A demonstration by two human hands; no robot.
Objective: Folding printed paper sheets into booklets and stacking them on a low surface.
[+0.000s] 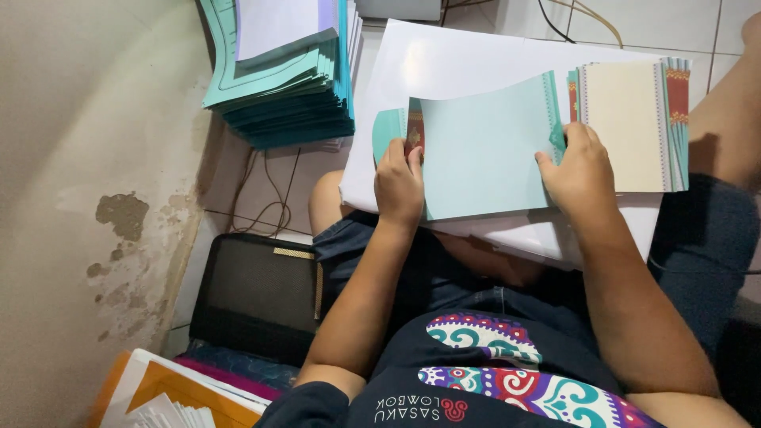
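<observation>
On the person's lap, a big white sheet carries a light blue card. Left hand and right hand both pinch its sides. One cream card lies beside it; a tall stack of blue cards waits on the floor.

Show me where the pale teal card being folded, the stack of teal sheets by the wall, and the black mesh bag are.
pale teal card (pixel 483 150), head view, middle of its flat face.
stack of teal sheets (pixel 289 103), head view, layered front edge.
black mesh bag (pixel 254 289), head view, centre of the mesh panel.
</observation>
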